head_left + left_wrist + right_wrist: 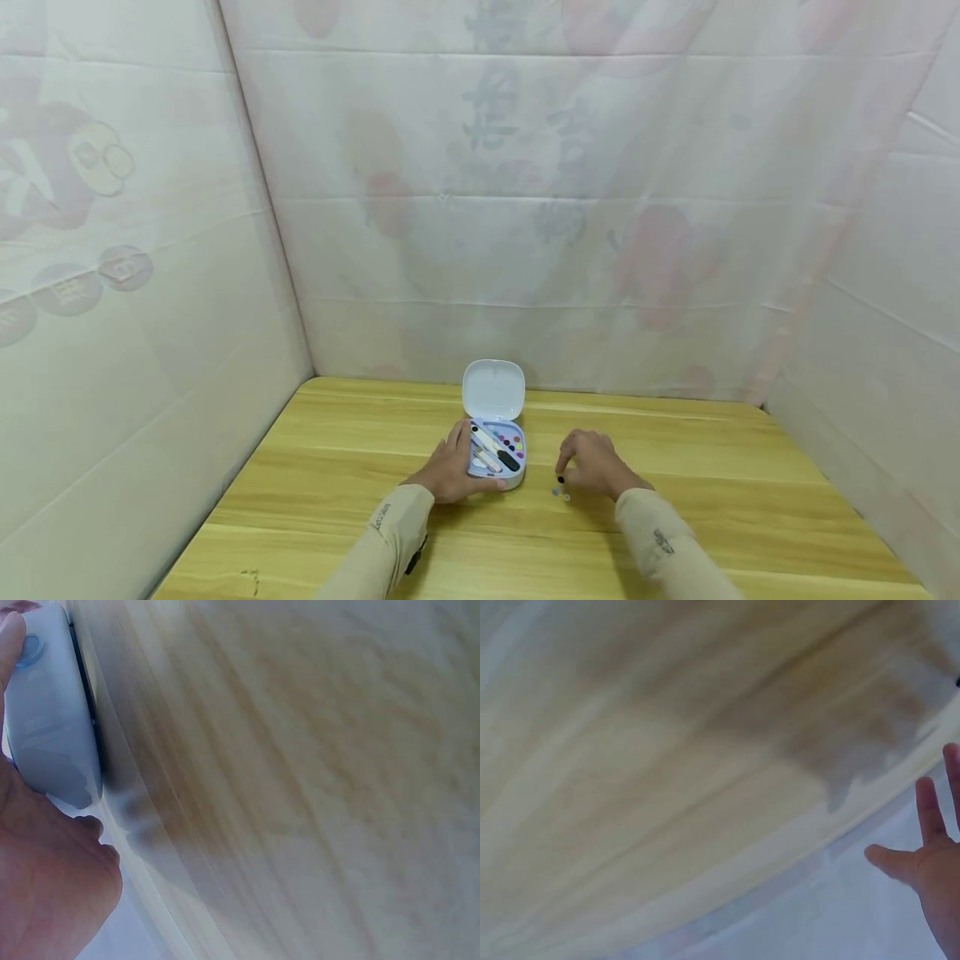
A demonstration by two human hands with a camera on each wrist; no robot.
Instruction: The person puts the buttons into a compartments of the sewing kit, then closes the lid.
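A small pale-blue sewing kit box (497, 454) sits on the wooden table (337, 467) with its white lid (492, 389) standing up. Inside lie coloured thread spools, a dark tool and white pieces. My left hand (452, 472) grips the box's left side and front edge; in the left wrist view the box (52, 720) lies against my palm (52, 892). My right hand (592, 465) arches over the table to the right of the box, fingertips down beside a tiny dark button (560, 479) and two pale ones (559, 493). Its fingers (927, 814) look spread in the right wrist view.
Pale printed cloth walls (525, 208) close in the table at the back, left and right. Bare wood (750, 500) stretches to the right of my right hand and towards the front edge. Both forearms wear beige sleeves (393, 533).
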